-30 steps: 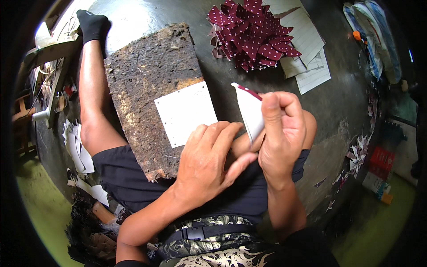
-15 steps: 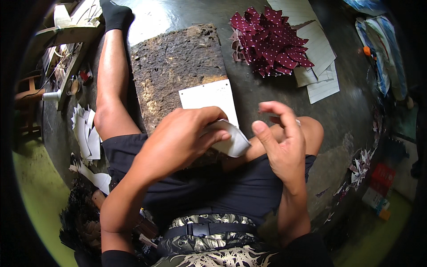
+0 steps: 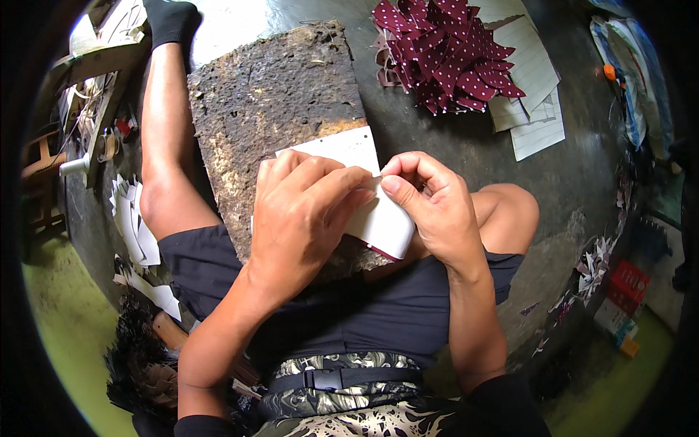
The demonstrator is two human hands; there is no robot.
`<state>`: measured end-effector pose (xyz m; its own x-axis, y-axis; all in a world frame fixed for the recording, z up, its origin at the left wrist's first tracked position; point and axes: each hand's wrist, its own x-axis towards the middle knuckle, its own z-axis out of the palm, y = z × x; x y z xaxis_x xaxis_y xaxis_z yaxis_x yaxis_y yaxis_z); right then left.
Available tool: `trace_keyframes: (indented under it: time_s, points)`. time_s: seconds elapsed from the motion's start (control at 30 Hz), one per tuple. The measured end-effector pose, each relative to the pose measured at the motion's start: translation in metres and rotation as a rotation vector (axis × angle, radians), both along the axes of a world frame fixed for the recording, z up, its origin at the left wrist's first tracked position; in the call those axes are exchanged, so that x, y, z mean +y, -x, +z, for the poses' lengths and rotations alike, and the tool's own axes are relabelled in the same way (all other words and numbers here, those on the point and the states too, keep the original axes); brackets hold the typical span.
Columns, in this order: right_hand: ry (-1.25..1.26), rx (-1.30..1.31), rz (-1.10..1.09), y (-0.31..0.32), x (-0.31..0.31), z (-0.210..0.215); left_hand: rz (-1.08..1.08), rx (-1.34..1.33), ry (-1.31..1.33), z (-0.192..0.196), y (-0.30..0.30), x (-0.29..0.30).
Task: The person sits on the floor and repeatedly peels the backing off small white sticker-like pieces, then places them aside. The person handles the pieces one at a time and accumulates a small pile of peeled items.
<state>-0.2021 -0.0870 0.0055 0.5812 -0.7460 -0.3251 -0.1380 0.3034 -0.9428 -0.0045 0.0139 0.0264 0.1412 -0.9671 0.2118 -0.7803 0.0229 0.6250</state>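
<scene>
- A white card (image 3: 382, 222) with a dark red edge is held curled between both hands, above the lap.
- A second white card (image 3: 342, 149) lies flat on the rough board.

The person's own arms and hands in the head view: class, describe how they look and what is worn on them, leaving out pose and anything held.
Both forearms are bare from wrist to elbow. The left hand and right hand wear no gloves, and no rings, watch or bracelet can be seen. Dark sleeve edges show only near the elbows at the bottom of the picture. Fingernails are short and plain. No markings are visible.
</scene>
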Motion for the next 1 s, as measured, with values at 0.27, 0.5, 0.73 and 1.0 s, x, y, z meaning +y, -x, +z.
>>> trace_keyframes:
  time_s: [0.27,0.5,0.73,1.0]
  points:
    - [-0.026,0.004,-0.024,-0.005,-0.002,-0.005,-0.049,-0.111,0.132,-0.013,0.0,0.005]
    - [0.082,0.089,-0.059,-0.011,0.004,-0.004,-0.109,-0.123,0.138,-0.011,-0.004,0.003]
    - [0.14,0.112,-0.066,-0.012,0.007,-0.013,-0.127,-0.135,0.137,-0.01,-0.003,-0.002]
    - [0.439,0.285,-0.007,-0.016,0.013,-0.005,-0.09,-0.134,0.137,-0.012,0.001,0.0]
